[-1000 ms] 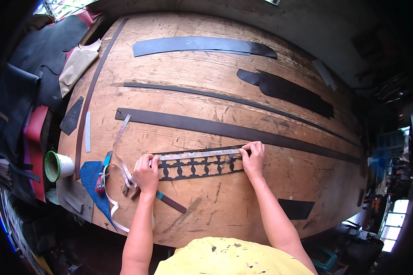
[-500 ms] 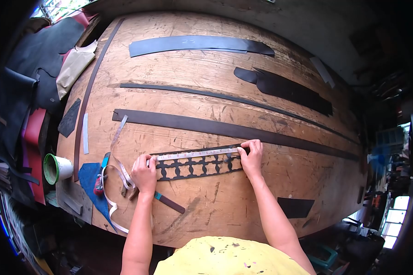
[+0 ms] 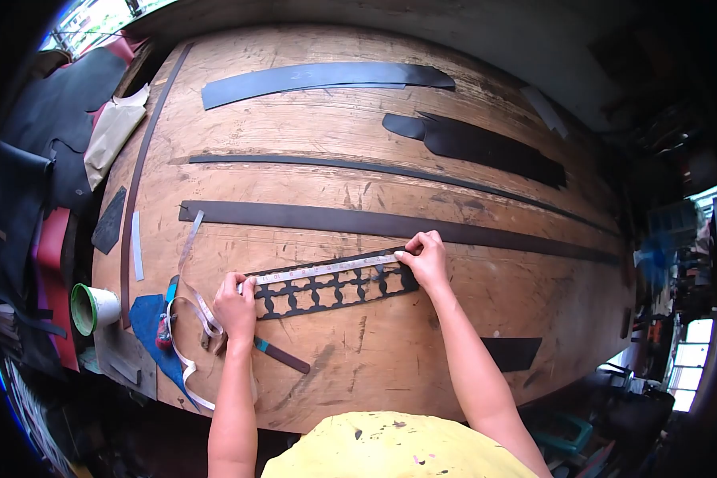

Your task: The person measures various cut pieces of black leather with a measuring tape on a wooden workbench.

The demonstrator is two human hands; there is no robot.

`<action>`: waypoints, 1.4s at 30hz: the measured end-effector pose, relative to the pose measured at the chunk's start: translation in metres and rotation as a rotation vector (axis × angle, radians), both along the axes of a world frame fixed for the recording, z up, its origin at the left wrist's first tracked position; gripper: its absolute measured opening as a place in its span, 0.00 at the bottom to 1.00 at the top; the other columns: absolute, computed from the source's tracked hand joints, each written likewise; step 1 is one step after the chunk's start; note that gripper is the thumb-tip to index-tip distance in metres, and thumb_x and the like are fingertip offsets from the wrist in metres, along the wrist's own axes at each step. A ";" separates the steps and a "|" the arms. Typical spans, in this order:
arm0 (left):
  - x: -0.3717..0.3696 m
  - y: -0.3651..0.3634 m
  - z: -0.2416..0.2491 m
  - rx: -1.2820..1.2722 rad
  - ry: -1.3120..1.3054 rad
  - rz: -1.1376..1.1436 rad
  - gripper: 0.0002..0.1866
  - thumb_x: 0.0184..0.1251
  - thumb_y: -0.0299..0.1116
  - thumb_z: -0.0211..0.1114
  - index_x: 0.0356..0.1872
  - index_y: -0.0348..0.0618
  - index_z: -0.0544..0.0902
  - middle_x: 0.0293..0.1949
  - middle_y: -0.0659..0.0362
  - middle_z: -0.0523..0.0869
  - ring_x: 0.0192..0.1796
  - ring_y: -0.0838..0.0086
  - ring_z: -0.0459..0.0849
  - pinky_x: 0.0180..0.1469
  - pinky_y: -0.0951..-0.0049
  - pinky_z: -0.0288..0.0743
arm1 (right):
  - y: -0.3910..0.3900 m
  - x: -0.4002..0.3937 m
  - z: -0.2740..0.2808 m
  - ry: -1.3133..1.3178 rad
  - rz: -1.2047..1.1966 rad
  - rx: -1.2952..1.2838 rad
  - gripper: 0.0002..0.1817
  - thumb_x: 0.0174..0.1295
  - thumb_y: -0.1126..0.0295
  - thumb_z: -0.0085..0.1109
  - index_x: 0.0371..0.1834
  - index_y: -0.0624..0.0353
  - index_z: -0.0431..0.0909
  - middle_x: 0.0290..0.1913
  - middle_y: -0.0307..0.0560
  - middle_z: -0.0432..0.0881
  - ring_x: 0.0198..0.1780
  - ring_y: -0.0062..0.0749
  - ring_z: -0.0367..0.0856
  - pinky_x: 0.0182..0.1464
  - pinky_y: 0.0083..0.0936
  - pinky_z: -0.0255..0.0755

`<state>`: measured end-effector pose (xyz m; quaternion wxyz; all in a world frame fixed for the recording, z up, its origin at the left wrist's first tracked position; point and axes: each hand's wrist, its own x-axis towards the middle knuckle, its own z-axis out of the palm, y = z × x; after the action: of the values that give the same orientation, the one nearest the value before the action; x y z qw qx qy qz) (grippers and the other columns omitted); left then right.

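A white measuring tape (image 3: pixel 327 269) runs taut along the upper edge of a black openwork strip (image 3: pixel 409 278) with a row of shaped cutouts. My left hand (image 3: pixel 235 309) pinches the tape at the strip's left end. My right hand (image 3: pixel 427 261) pinches the tape's other end near the strip's upper right corner. Loose tape loops down to the left of my left hand. Beside that wrist lies a knife-like tool (image 3: pixel 285 356) with a dark brown, flat body and a teal band.
Beyond my hands lie a long dark brown strip (image 3: pixel 311 217), a narrow black strip (image 3: pixel 350 166) and several dark leather-like pieces (image 3: pixel 494 147). A blue piece (image 3: pixel 149 319) and a white cup (image 3: pixel 107 307) with a green rim are at left. A dark rectangle (image 3: pixel 518 353) lies at right.
The view has shifted, so the table appears further left. My right hand now sits higher against the openwork strip, uncovering more of its right end. Both hands still pinch the tape.
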<state>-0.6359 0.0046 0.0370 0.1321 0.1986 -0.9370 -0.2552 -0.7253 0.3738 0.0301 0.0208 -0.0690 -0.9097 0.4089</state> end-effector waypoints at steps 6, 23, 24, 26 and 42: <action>-0.001 -0.002 -0.001 -0.020 -0.012 0.000 0.10 0.65 0.39 0.72 0.35 0.43 0.84 0.31 0.51 0.89 0.35 0.54 0.87 0.38 0.56 0.76 | 0.002 0.000 -0.007 0.013 -0.012 -0.033 0.15 0.43 0.74 0.82 0.26 0.62 0.81 0.37 0.41 0.75 0.33 0.27 0.77 0.39 0.26 0.78; -0.002 0.000 0.006 0.041 -0.042 0.009 0.10 0.64 0.37 0.73 0.34 0.43 0.83 0.31 0.51 0.88 0.36 0.52 0.86 0.39 0.54 0.76 | 0.002 0.001 0.004 -0.022 0.025 -0.060 0.13 0.51 0.73 0.78 0.29 0.64 0.79 0.40 0.45 0.74 0.36 0.34 0.78 0.41 0.31 0.77; -0.002 0.000 0.007 0.037 -0.042 0.013 0.10 0.64 0.37 0.73 0.34 0.43 0.83 0.31 0.51 0.88 0.36 0.52 0.86 0.39 0.54 0.76 | 0.000 0.002 0.005 -0.022 0.029 -0.065 0.13 0.51 0.73 0.78 0.29 0.64 0.79 0.40 0.45 0.74 0.36 0.34 0.78 0.41 0.31 0.77; -0.002 0.000 0.006 0.026 -0.052 0.015 0.10 0.63 0.36 0.73 0.34 0.43 0.82 0.31 0.51 0.88 0.36 0.52 0.86 0.39 0.54 0.75 | -0.001 0.004 0.006 -0.044 0.046 0.045 0.17 0.48 0.69 0.81 0.32 0.62 0.79 0.41 0.46 0.75 0.41 0.38 0.78 0.44 0.35 0.77; 0.000 -0.004 0.007 0.092 -0.007 0.037 0.10 0.62 0.37 0.74 0.33 0.43 0.84 0.32 0.51 0.89 0.36 0.52 0.87 0.40 0.56 0.77 | -0.018 0.022 -0.005 0.214 0.011 0.179 0.13 0.47 0.69 0.79 0.30 0.56 0.81 0.41 0.42 0.76 0.50 0.43 0.76 0.55 0.39 0.72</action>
<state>-0.6363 0.0004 0.0440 0.1244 0.2224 -0.9210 -0.2948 -0.7037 0.3557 0.0249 0.1215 -0.0180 -0.9355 0.3313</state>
